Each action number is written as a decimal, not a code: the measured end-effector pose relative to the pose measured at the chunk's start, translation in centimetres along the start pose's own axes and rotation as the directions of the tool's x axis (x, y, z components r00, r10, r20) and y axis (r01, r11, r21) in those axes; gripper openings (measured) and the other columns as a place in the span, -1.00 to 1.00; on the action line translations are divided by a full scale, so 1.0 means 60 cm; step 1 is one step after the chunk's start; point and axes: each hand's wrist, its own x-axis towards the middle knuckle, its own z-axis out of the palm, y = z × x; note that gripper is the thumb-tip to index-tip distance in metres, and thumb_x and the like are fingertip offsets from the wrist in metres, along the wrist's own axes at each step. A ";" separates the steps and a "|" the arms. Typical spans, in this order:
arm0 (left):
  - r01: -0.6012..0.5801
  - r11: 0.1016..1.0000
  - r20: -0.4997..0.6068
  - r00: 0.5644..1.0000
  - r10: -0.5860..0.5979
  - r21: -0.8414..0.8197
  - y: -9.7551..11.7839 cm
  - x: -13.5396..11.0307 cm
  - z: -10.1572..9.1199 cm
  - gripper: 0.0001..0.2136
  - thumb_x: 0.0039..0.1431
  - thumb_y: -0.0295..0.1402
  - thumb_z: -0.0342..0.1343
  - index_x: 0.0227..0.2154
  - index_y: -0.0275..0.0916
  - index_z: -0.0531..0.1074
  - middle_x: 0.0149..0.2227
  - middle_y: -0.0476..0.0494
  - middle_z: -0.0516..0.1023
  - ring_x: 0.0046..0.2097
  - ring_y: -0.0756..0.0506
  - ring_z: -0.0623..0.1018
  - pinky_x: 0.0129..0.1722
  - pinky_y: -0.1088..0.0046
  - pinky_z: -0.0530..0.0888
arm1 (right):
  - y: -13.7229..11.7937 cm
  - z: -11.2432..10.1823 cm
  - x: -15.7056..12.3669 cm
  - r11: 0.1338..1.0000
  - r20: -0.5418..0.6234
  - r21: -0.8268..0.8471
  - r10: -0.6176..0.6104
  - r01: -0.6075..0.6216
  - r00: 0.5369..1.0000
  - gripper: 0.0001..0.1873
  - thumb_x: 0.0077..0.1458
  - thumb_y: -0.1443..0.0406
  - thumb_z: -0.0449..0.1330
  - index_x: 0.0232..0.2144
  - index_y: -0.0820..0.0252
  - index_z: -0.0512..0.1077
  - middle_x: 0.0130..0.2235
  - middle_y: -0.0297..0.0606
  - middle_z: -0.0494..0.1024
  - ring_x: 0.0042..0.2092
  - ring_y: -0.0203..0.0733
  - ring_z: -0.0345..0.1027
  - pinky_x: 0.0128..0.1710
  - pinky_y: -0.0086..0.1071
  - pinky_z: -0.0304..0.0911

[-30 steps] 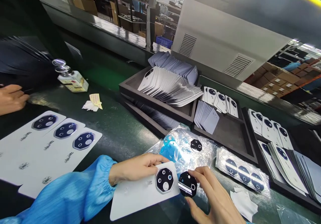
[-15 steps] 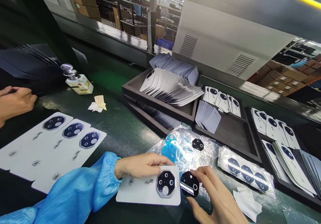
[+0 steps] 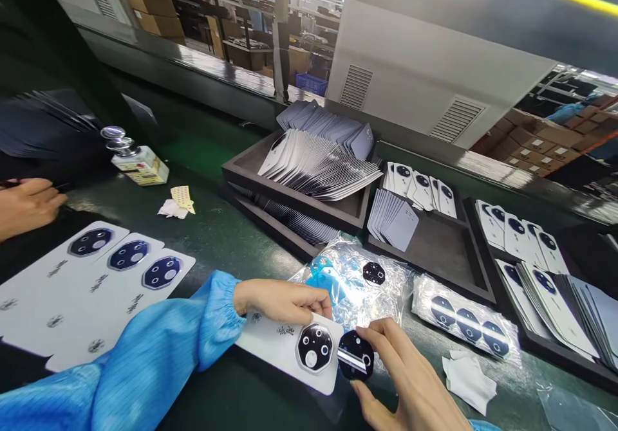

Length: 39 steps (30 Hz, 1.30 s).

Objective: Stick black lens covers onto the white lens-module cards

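Your left hand (image 3: pixel 284 299) grips a white panel (image 3: pixel 284 350) along its far edge, thumb on its face near the dark octagonal camera plate (image 3: pixel 315 347). Your right hand (image 3: pixel 408 370) pinches a loose black octagonal disc (image 3: pixel 356 361) between thumb and fingers, just beside the panel's right end; can't tell if the two touch. Hands apart, both over the green tabletop (image 3: pixel 241 247).

Beyond them: clear plastic film (image 3: pixel 393 302) with blue pieces (image 3: pixel 323 283) and another black disc (image 3: pixel 373 273). Right of that, a wrapped pack (image 3: pixel 466 321) showing three discs, white cloth (image 3: pixel 468 379) nearer you. Three overlapping white panels (image 3: pixel 84 289) lie left, near a co-worker's hand (image 3: pixel 33 206).
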 end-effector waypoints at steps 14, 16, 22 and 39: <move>-0.017 0.987 0.039 0.999 0.011 0.162 0.010 0.032 -0.012 -0.71 0.02 -0.50 -0.08 -0.21 -0.16 0.43 -0.32 -0.07 0.46 -0.33 -0.11 0.42 -0.39 0.47 0.29 | 0.015 0.004 0.000 1.000 -0.044 -0.024 -0.016 0.015 0.999 -0.45 -0.06 0.42 0.16 0.02 0.18 0.16 -0.12 -0.08 0.42 -0.19 -0.07 0.47 -0.31 -0.35 0.48; -0.005 0.985 0.042 0.999 -0.002 0.172 0.011 0.033 -0.013 -0.71 0.02 -0.51 -0.09 -0.22 -0.16 0.42 -0.32 -0.06 0.46 -0.32 -0.10 0.42 -0.39 0.49 0.29 | 0.017 0.005 -0.003 0.999 -0.039 -0.029 -0.017 0.016 0.999 -0.43 -0.06 0.41 0.17 0.04 0.18 0.15 -0.10 -0.06 0.41 -0.17 -0.07 0.47 -0.30 -0.35 0.48; 0.042 0.985 0.068 0.996 -0.054 0.168 0.013 0.038 -0.017 -0.73 0.01 -0.51 -0.05 -0.21 -0.21 0.40 -0.29 -0.06 0.45 -0.31 -0.07 0.41 -0.41 0.53 0.29 | 0.022 0.006 -0.009 0.999 0.060 -0.006 0.054 -0.054 0.997 -0.49 0.03 0.39 0.14 0.05 0.14 0.16 -0.07 -0.13 0.40 -0.14 -0.12 0.45 -0.27 -0.37 0.46; -0.235 0.801 -0.519 0.848 -0.107 -0.550 -0.049 -0.024 0.109 -0.68 -0.04 -0.29 0.12 -0.18 -0.25 0.39 -0.34 -0.04 0.50 -0.31 -0.08 0.49 -0.29 0.43 0.39 | -0.023 0.028 0.026 1.000 -0.073 0.009 0.013 -0.012 0.997 -0.44 -0.04 0.46 0.18 0.04 0.18 0.18 -0.11 -0.12 0.38 -0.12 -0.12 0.41 -0.19 -0.33 0.45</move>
